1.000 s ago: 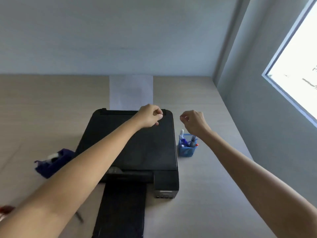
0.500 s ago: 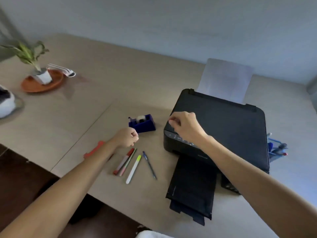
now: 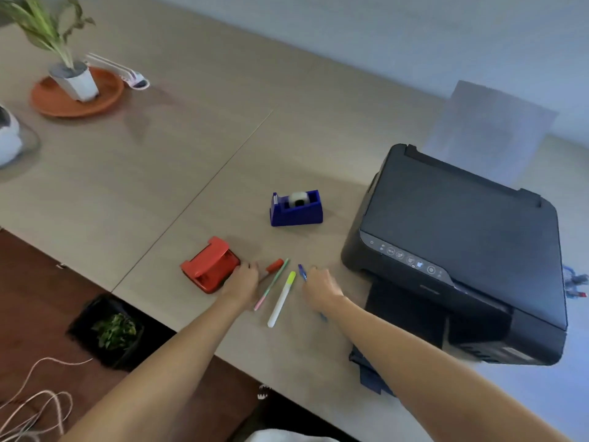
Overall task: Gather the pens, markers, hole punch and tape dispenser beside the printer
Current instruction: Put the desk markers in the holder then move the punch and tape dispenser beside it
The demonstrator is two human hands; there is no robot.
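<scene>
Altogether four pens and markers (image 3: 281,298), one red hole punch (image 3: 208,264) and one blue tape dispenser (image 3: 296,208) lie left of the printer (image 3: 459,247) on the tabletop (image 3: 191,161). Both arms reach forward: left hand (image 3: 241,282) loosely over the red marker, right hand (image 3: 320,288) over the blue pen; whether either grips anything, I cannot tell.

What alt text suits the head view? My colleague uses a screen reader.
Two hands reach onto a desk: left hand by a red hole punch, right hand at a blue pen, with markers between, a blue tape dispenser and black printer nearby.

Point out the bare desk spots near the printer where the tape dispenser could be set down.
Free: the strip between tape dispenser and printer, and the desk behind the dispenser. Crowded: in front, where both hands, left and right, the hole punch and pens cluster.
</scene>
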